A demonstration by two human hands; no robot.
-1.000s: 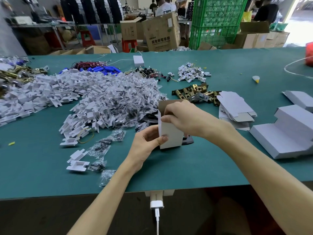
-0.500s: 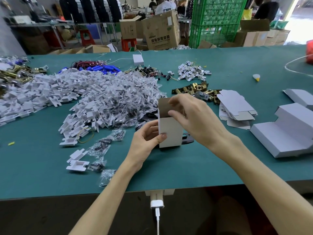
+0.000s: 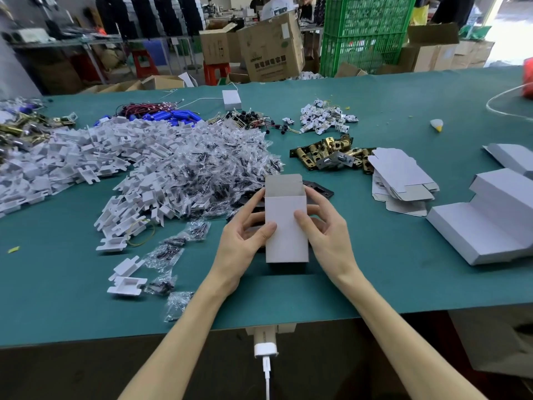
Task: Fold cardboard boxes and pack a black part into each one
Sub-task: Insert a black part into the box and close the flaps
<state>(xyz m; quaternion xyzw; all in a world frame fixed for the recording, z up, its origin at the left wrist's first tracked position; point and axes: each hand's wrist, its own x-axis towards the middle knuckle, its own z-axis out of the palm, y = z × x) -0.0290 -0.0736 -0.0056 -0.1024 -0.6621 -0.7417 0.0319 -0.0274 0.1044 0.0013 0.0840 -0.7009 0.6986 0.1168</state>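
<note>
Near the front middle of the green table (image 3: 375, 284), both hands have the small white cardboard box (image 3: 285, 226) upright, top open, with its grey-brown flap sticking up at the back. Left hand (image 3: 245, 241) pinches it, thumb on the front face and fingers curled round the left side; right hand (image 3: 328, 235) does the same on the right side. Can't tell if the bottom touches the table. Black parts (image 3: 318, 189) lie flat just behind the box. Flat box blanks (image 3: 401, 174) sit off to the right, beside brass latches (image 3: 326, 153). Way back, a brown carton (image 3: 271, 50) has dark printed characters, too blurry for me to read.
</note>
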